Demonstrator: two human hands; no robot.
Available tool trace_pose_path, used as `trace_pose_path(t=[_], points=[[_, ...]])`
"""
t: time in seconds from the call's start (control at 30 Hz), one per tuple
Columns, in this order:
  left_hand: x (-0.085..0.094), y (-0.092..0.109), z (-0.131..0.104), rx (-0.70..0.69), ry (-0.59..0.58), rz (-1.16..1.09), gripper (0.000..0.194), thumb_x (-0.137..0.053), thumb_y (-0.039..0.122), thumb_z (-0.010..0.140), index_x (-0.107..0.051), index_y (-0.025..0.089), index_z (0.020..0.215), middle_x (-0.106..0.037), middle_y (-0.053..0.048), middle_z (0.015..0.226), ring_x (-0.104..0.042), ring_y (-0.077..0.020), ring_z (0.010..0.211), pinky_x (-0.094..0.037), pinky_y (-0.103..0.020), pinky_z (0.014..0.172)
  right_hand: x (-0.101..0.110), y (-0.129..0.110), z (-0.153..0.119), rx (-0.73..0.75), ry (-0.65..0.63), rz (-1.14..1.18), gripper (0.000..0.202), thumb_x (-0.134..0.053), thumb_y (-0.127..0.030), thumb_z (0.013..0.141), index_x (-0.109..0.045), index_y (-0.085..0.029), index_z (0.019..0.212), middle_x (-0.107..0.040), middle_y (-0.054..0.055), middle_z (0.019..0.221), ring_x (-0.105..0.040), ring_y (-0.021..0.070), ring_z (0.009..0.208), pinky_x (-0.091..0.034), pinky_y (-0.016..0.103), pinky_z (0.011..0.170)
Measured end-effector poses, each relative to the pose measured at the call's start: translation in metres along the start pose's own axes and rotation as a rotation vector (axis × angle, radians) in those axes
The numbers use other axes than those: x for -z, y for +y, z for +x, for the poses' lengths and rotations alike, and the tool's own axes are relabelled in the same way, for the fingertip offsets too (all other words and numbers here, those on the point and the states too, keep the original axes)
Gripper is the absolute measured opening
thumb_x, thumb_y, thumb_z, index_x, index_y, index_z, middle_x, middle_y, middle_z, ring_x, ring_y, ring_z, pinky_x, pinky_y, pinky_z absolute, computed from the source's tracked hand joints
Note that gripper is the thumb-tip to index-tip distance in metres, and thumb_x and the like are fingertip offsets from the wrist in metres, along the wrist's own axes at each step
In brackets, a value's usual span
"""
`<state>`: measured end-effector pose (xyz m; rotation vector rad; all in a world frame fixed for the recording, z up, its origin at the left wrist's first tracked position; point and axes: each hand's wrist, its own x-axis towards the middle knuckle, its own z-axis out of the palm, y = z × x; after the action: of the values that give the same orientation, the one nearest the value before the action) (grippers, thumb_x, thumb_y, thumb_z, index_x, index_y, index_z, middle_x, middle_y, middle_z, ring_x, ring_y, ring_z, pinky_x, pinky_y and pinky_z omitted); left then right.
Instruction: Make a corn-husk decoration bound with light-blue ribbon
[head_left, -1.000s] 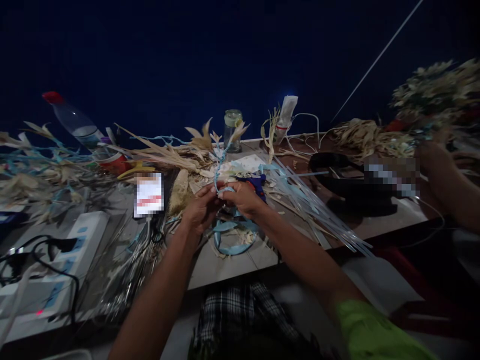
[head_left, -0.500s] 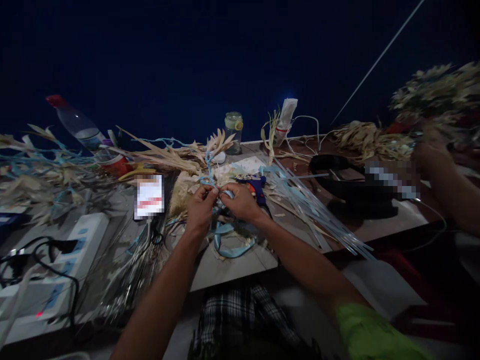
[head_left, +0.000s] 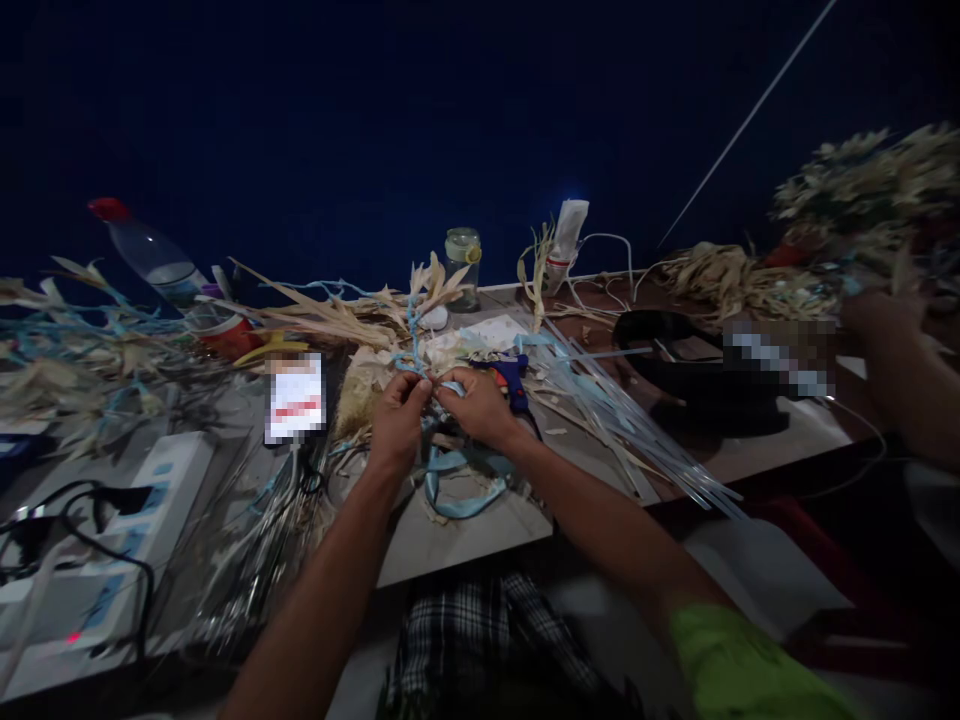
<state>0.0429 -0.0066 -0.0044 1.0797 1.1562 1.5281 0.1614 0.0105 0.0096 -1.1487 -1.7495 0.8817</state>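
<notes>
My left hand (head_left: 399, 410) is closed in a pinch on the lower end of a stem wrapped in light blue tape (head_left: 413, 335). Pale dried-husk petals (head_left: 437, 283) spread at the top of this upright artificial flower. Right beside it, the fingertips of my right hand (head_left: 477, 402) are pinched together on a light blue strip at the stem's base. A loop of blue ribbon (head_left: 469, 508) hangs below both hands over the table. Just past my right hand lies a blue glue gun (head_left: 513, 375), partly hidden.
Clear glue sticks (head_left: 637, 420) and a black ring-shaped object (head_left: 705, 385) lie to the right. A co-worker's hand (head_left: 885, 325) is at far right. At left are a phone (head_left: 294, 400), metal wires (head_left: 270, 560), a power strip (head_left: 154, 515) and a red-capped bottle (head_left: 154, 255). A jar (head_left: 463, 265) stands behind.
The whole view has shifted slightly. Both my hands keep their pinch on the stem and strip, with almost no movement. The co-worker's hand at far right has moved a little.
</notes>
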Motion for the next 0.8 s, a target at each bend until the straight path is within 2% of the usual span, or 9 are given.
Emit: trace_pose_path(t=[0.1, 0.2, 0.3, 0.43, 0.53, 0.67, 0.73, 0.8], points=[[0.001, 0.006, -0.003, -0.155, 0.05, 0.295, 0.012, -0.053, 0.028, 0.075, -0.056, 0.017, 0.073, -0.054, 0.002, 0.067, -0.047, -0.0105, 0.065, -0.037, -0.023, 0.063, 0.0, -0.003, -0.002, 0.04, 0.069, -0.085, 0.014, -0.052, -0.027, 0.07, -0.058, -0.015, 0.064, -0.056, -0.002, 0.063, -0.049, 0.0105, 0.062, -0.036, 0.021, 0.064], [0.003, 0.009, -0.004, -0.211, 0.092, 0.418, 0.011, -0.049, 0.024, 0.077, -0.054, 0.017, 0.071, -0.053, 0.002, 0.067, -0.046, -0.0112, 0.065, -0.036, -0.023, 0.064, 0.001, -0.006, -0.003, 0.019, 0.062, -0.052, 0.015, -0.056, -0.03, 0.069, -0.058, -0.016, 0.063, -0.056, -0.002, 0.063, -0.049, 0.0105, 0.063, -0.036, 0.022, 0.065], [0.007, 0.009, 0.0, -0.171, 0.121, 0.396, 0.011, -0.049, 0.026, 0.077, -0.051, 0.018, 0.069, -0.051, 0.002, 0.065, -0.046, -0.0115, 0.064, -0.036, -0.023, 0.063, 0.003, -0.006, -0.002, -0.054, -0.01, 0.144, 0.019, -0.058, -0.034, 0.067, -0.057, -0.015, 0.064, -0.054, -0.003, 0.062, -0.046, 0.0094, 0.06, -0.036, 0.022, 0.061], [0.012, 0.007, 0.005, -0.075, 0.144, 0.287, 0.012, -0.052, 0.028, 0.074, -0.051, 0.018, 0.069, -0.048, 0.003, 0.058, -0.043, -0.0103, 0.056, -0.034, -0.022, 0.057, 0.008, 0.001, 0.005, -0.258, -0.032, 0.511, 0.026, -0.061, -0.04, 0.063, -0.049, -0.017, 0.06, -0.043, -0.006, 0.052, -0.037, 0.0064, 0.047, -0.03, 0.02, 0.049], [0.013, 0.008, 0.006, -0.079, 0.151, 0.249, 0.013, -0.053, 0.029, 0.074, -0.05, 0.018, 0.068, -0.045, 0.004, 0.055, -0.039, -0.0092, 0.053, -0.032, -0.021, 0.053, 0.016, 0.006, 0.011, -0.354, -0.062, 0.652, 0.027, -0.064, -0.038, 0.059, -0.047, -0.017, 0.059, -0.04, -0.007, 0.049, -0.032, 0.0046, 0.042, -0.025, 0.019, 0.044], [0.013, 0.01, 0.006, -0.129, 0.151, 0.279, 0.012, -0.053, 0.027, 0.073, -0.05, 0.017, 0.067, -0.043, 0.004, 0.057, -0.037, -0.0089, 0.054, -0.031, -0.021, 0.054, 0.026, 0.009, 0.014, -0.394, -0.163, 0.581, 0.029, -0.067, -0.037, 0.055, -0.047, -0.016, 0.057, -0.037, -0.009, 0.044, -0.029, 0.0038, 0.04, -0.021, 0.019, 0.043], [0.014, 0.011, 0.006, -0.146, 0.162, 0.285, 0.011, -0.053, 0.026, 0.074, -0.051, 0.017, 0.068, -0.044, 0.004, 0.059, -0.038, -0.009, 0.055, -0.032, -0.021, 0.055, 0.03, 0.008, 0.015, -0.397, -0.207, 0.48, 0.027, -0.066, -0.038, 0.057, -0.052, -0.015, 0.059, -0.041, -0.008, 0.046, -0.033, 0.0048, 0.042, -0.026, 0.019, 0.045], [0.015, 0.012, 0.006, -0.153, 0.186, 0.29, 0.01, -0.053, 0.025, 0.073, -0.052, 0.017, 0.068, -0.045, 0.004, 0.06, -0.039, -0.0093, 0.056, -0.032, -0.021, 0.056, 0.034, 0.007, 0.016, -0.329, -0.195, 0.34, 0.024, -0.063, -0.037, 0.06, -0.059, -0.014, 0.066, -0.05, -0.004, 0.053, -0.042, 0.0069, 0.05, -0.033, 0.02, 0.051]])
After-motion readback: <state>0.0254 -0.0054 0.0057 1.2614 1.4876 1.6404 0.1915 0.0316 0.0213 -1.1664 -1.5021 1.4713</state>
